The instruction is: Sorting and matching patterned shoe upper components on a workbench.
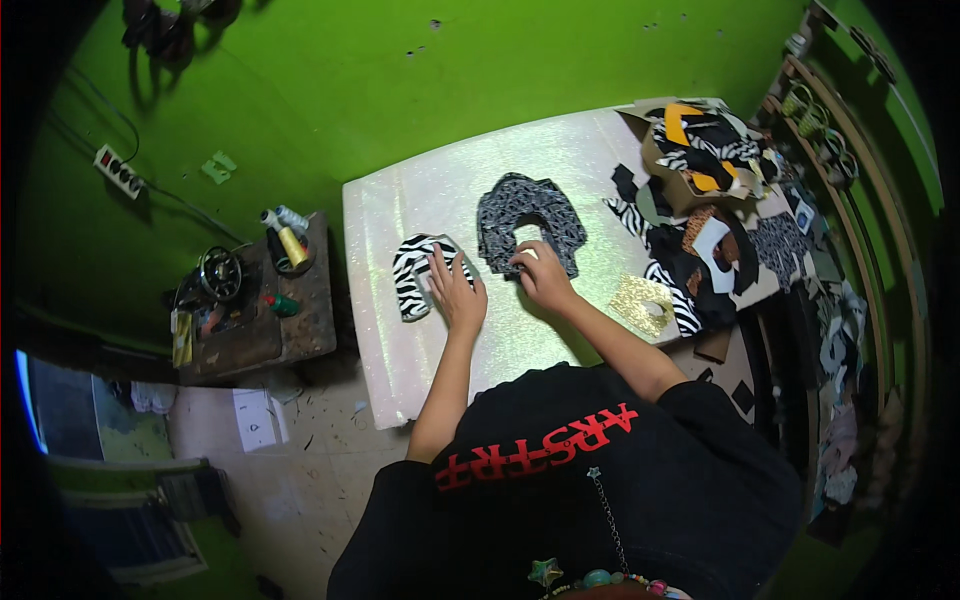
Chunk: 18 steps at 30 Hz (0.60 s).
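A zebra-striped, U-shaped cut piece (407,281) lies at the left of the pale, shiny table (400,375). My left hand (459,293) rests on its right part, fingers stretched out and holding nothing. To its right is a stack of black-and-grey patterned U-shaped pieces (505,205), with the opening facing me. At that opening is my right hand (543,276), its fingers curled together close to the pieces' inner edge. Whatever is between those fingertips is hidden. A small whitish patch shows just beyond them.
A gold glittery piece (628,302) lies right of my right arm. Scraps and a full cardboard box (660,165) crowd the table's right end. At left stands a sewing machine table (310,325) with thread cones (290,243). A green wall (520,60) borders the far side.
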Available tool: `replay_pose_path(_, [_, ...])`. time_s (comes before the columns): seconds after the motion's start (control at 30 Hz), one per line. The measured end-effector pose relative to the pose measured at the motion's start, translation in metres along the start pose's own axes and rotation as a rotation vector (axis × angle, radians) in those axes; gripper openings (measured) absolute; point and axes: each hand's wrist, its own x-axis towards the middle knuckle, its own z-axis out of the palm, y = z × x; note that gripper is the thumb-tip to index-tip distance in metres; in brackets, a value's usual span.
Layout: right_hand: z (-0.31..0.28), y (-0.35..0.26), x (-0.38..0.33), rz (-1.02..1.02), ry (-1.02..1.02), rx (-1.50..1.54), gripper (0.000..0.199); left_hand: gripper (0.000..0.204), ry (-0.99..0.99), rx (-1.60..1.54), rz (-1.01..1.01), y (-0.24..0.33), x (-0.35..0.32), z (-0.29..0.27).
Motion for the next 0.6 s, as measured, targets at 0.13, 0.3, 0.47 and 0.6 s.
replay_pose_path(0.13, [-0.039, 0.024, -0.021, 0.071, 0.127, -0.106, 0.025, 0.040, 0.027, -0.155, 0.136, 0.043, -0.003, 0.017])
replay_pose_path(0.3, [-0.085, 0.052, -0.045, 0.288, 0.162, -0.247, 0.026, 0.034, 0.018, -0.144, 0.210, 0.091, -0.004, 0.046])
replay_pose_path(0.47, [-0.120, 0.090, -0.066, 0.452, 0.137, -0.419, 0.032, 0.030, -0.104, -0.199, 0.314, 0.144, -0.007, 0.071])
replay_pose_path(0.6, [-0.134, 0.114, -0.069, 0.494, 0.077, -0.540, 0.034, 0.027, -0.158, -0.202, 0.498, 0.166, -0.007, 0.089])
